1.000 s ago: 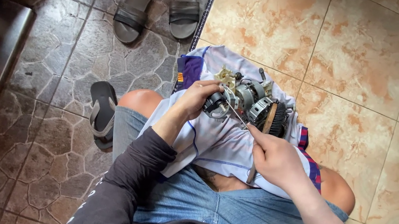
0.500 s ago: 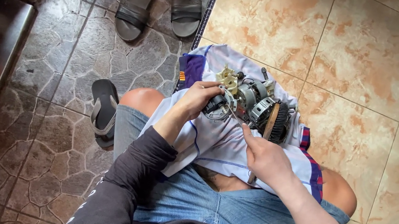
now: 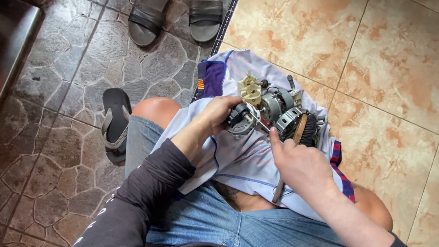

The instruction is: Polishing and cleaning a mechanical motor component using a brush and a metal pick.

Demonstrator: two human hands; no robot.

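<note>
A white cloth (image 3: 238, 156) covers my lap to catch dirt. On it lies the small electric motor (image 3: 271, 111); my left hand (image 3: 219, 115) clamps it steady while my right hand (image 3: 298, 165), fingers closed, grips a brush (image 3: 293, 147).

bare cloth (image 3: 248, 163) lies open toward its near edge. the brush (image 3: 299, 131) crowds the motor (image 3: 275, 107) on the right.
</note>
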